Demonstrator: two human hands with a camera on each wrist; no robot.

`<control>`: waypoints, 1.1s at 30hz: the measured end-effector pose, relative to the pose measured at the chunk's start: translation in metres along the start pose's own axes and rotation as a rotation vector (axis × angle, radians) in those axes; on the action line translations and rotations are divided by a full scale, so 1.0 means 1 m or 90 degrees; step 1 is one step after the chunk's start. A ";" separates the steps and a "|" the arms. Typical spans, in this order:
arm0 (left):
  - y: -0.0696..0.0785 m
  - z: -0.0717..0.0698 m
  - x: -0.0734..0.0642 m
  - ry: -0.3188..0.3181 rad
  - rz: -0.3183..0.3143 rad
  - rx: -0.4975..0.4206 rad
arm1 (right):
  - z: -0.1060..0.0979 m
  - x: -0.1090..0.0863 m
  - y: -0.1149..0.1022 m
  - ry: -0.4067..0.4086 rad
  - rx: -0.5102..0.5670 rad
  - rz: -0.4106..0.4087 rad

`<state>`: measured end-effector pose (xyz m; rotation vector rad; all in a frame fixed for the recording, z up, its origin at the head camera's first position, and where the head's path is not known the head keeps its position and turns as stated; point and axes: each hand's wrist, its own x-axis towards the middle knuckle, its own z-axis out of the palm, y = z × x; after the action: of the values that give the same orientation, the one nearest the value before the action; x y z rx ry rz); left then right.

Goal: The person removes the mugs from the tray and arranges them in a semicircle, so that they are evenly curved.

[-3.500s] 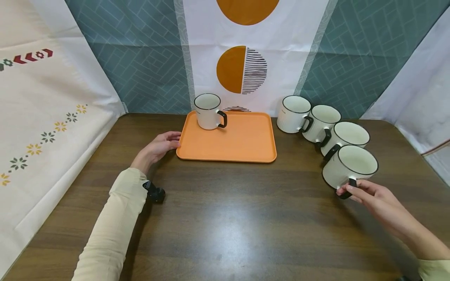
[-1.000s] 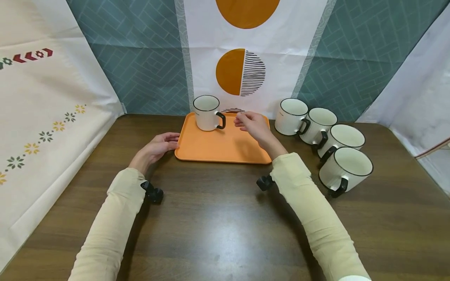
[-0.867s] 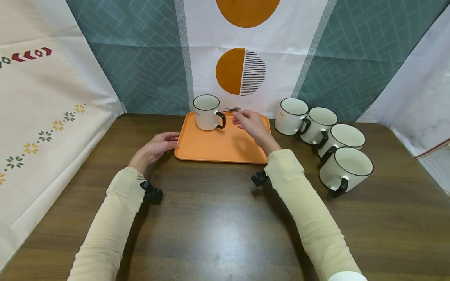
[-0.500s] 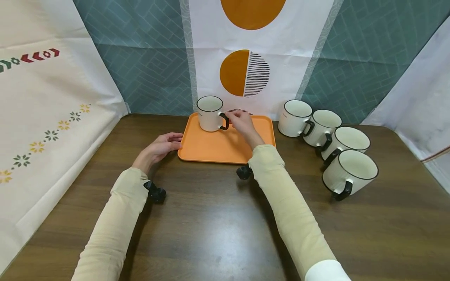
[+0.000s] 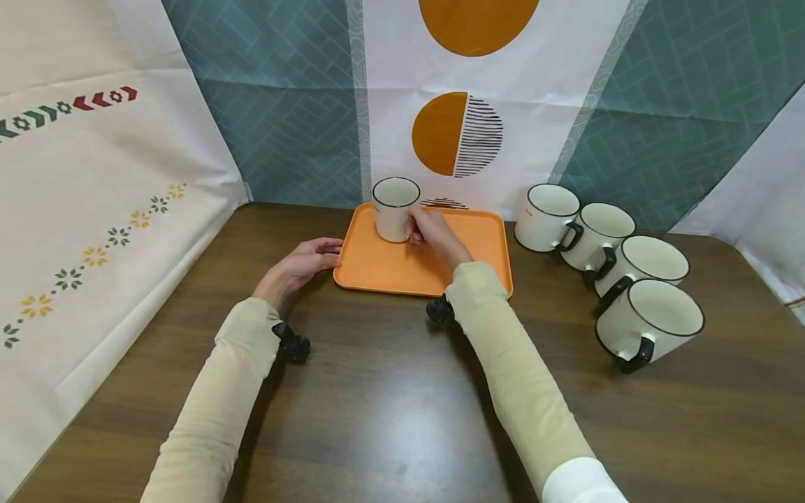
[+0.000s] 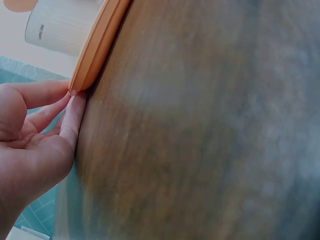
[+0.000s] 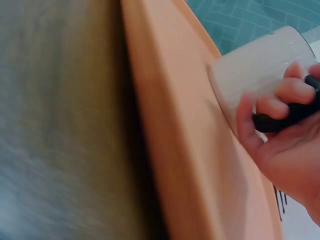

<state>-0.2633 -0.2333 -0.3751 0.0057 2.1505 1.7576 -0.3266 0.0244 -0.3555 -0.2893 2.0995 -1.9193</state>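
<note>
A white mug (image 5: 394, 218) with a dark rim stands upright on the left back part of an orange tray (image 5: 377, 276). My right hand (image 5: 432, 232) grips this mug by its black handle, with the fingers curled round the handle (image 7: 280, 120) in the right wrist view. The mug's base is on the tray or right at its surface. My left hand (image 5: 305, 263) is at the tray's left edge, its extended fingertips touching the rim, as the left wrist view shows close up at the tray's corner (image 6: 90, 72).
Several more white mugs with black handles stand in a slanting row on the wooden table (image 5: 352, 405), right of the tray. The nearest mug (image 5: 654, 325) is at the front of that row; the farthest mug (image 5: 546, 220) is close to the back cloth (image 5: 283, 140). A pale cloth (image 5: 94, 279) hangs at the left.
My right hand has left the nearest mug of the row, crossed leftward over the tray and taken the tray mug's handle. My left hand keeps touching the tray edge. The head view has shifted slightly.
</note>
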 end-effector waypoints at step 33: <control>-0.004 0.001 0.001 0.006 0.018 -0.001 | 0.002 -0.059 -0.008 0.067 0.089 -0.034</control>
<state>-0.2627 -0.2329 -0.3790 0.0266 2.1662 1.7777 -0.2707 0.0417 -0.3435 -0.2217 2.0277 -2.1443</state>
